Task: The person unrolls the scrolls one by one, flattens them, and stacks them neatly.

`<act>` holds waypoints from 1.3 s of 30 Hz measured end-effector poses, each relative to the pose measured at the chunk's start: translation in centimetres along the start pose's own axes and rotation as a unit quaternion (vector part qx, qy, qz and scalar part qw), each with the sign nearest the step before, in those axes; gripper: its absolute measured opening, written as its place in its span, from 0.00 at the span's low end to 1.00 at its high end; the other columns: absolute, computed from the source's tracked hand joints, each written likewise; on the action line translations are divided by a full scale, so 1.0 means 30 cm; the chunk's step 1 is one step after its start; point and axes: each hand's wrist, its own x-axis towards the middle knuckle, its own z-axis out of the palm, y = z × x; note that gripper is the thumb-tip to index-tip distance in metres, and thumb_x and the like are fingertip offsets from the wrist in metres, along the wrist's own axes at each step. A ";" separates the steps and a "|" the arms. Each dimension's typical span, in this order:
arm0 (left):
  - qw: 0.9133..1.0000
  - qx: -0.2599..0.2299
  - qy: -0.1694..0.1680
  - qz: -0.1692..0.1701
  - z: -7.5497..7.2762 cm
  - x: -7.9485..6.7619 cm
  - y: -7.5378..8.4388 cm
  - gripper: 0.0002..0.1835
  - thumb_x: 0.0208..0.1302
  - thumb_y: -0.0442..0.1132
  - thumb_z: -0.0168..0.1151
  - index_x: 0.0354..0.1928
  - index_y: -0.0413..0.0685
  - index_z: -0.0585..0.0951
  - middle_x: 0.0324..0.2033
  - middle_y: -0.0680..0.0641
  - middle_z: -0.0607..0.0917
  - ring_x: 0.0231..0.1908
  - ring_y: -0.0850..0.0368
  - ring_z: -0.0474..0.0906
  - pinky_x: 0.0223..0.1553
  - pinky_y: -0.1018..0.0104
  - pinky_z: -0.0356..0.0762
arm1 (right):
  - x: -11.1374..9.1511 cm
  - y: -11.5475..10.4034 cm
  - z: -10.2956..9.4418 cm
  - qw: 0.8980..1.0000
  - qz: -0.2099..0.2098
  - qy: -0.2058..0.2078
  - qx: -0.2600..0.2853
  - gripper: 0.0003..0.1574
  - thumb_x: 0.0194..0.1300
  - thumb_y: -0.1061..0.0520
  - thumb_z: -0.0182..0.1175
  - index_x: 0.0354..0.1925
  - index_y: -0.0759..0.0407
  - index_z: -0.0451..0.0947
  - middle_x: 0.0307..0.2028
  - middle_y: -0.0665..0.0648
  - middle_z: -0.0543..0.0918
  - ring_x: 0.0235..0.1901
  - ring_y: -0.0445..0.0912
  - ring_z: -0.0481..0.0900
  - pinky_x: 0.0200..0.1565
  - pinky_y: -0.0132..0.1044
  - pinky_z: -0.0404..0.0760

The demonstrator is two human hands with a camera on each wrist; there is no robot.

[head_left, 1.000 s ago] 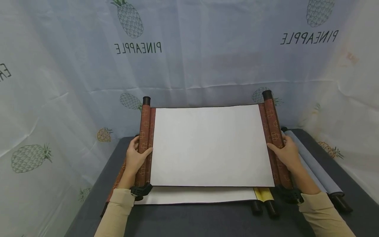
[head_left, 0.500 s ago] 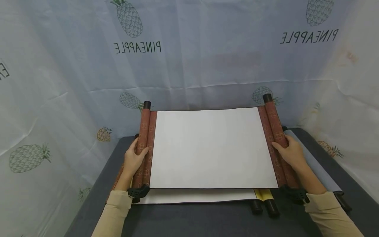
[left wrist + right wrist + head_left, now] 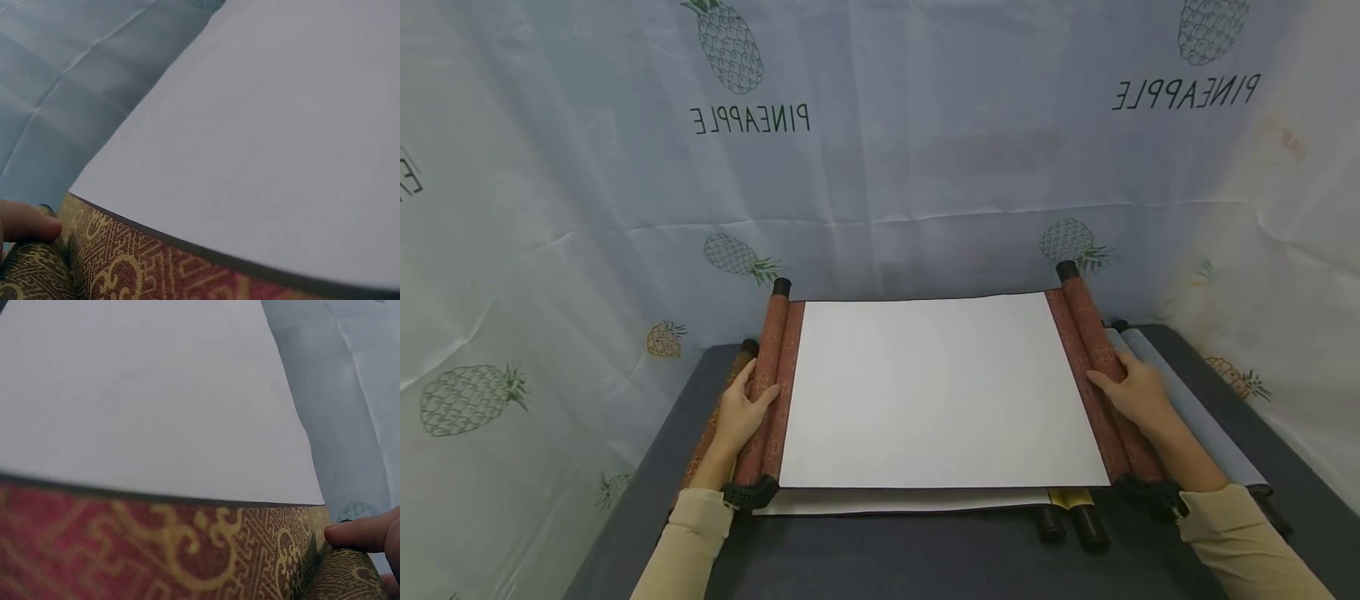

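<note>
An unrolled scroll with a blank white sheet [image 3: 936,387] is held just above the dark table. My left hand [image 3: 741,414] grips its left red brocade roller [image 3: 775,333], thumb on top. My right hand [image 3: 1133,393] grips the right roller [image 3: 1078,317] the same way. The left wrist view shows a fingertip [image 3: 25,222] against the gold-patterned brocade [image 3: 125,262] beside the white sheet [image 3: 262,137]. In the right wrist view a fingertip [image 3: 365,531] presses on the brocade [image 3: 156,550] below the sheet [image 3: 144,400].
A second open scroll [image 3: 910,500] lies underneath, with a yellow border and black knobs [image 3: 1078,525] at the front right. A grey-blue rolled scroll [image 3: 1195,412] lies at the right and a brown roll [image 3: 715,417] at the left. A pineapple-print cloth backdrop [image 3: 880,167] surrounds the grey table [image 3: 887,558].
Both hands have lowered the scroll towards the table, and its far edge has dropped so it lies flatter. The grips are unchanged.
</note>
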 end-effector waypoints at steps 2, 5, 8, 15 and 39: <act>1.000 -0.001 -0.001 0.000 0.007 -0.004 -0.008 0.38 0.68 0.37 0.57 0.74 0.37 0.51 0.56 0.24 0.76 0.31 0.59 0.85 0.30 0.77 0.77 | 0.001 0.013 0.012 1.000 0.007 -0.006 -0.007 0.43 0.69 0.51 0.54 0.65 0.84 0.55 0.55 0.88 0.67 0.49 0.77 0.72 0.46 0.65 0.74; 1.000 0.013 0.001 0.000 0.017 -0.008 -0.021 0.37 0.68 0.36 0.57 0.73 0.34 0.53 0.56 0.24 0.76 0.39 0.43 0.86 0.33 0.72 0.80 | -0.001 0.027 0.034 1.000 0.003 -0.005 -0.003 0.42 0.68 0.53 0.56 0.65 0.83 0.55 0.57 0.87 0.66 0.52 0.77 0.70 0.49 0.66 0.73; 0.999 0.042 0.005 -0.001 0.027 -0.013 -0.034 0.37 0.68 0.36 0.58 0.72 0.32 0.54 0.59 0.25 0.74 0.47 0.35 0.83 0.40 0.62 0.83 | -0.002 0.041 0.052 1.000 -0.013 0.000 -0.006 0.41 0.66 0.56 0.58 0.64 0.84 0.56 0.55 0.88 0.68 0.51 0.77 0.72 0.48 0.65 0.74; 0.998 0.069 -0.010 -0.003 0.048 -0.020 -0.062 0.38 0.68 0.37 0.57 0.72 0.29 0.53 0.65 0.24 0.67 0.59 0.31 0.74 0.55 0.44 0.76 | -0.010 0.064 0.079 1.000 -0.019 -0.002 -0.010 0.39 0.63 0.60 0.59 0.61 0.87 0.59 0.54 0.89 0.69 0.49 0.78 0.73 0.46 0.64 0.76; 0.995 0.098 -0.021 -0.011 0.079 -0.019 -0.168 0.37 0.66 0.33 0.57 0.70 0.24 0.53 0.68 0.24 0.61 0.68 0.29 0.59 0.66 0.39 0.63 | -0.015 0.091 0.130 0.991 0.076 -0.109 -0.007 0.45 0.66 0.55 0.55 0.67 0.84 0.49 0.62 0.88 0.57 0.61 0.79 0.59 0.59 0.67 0.66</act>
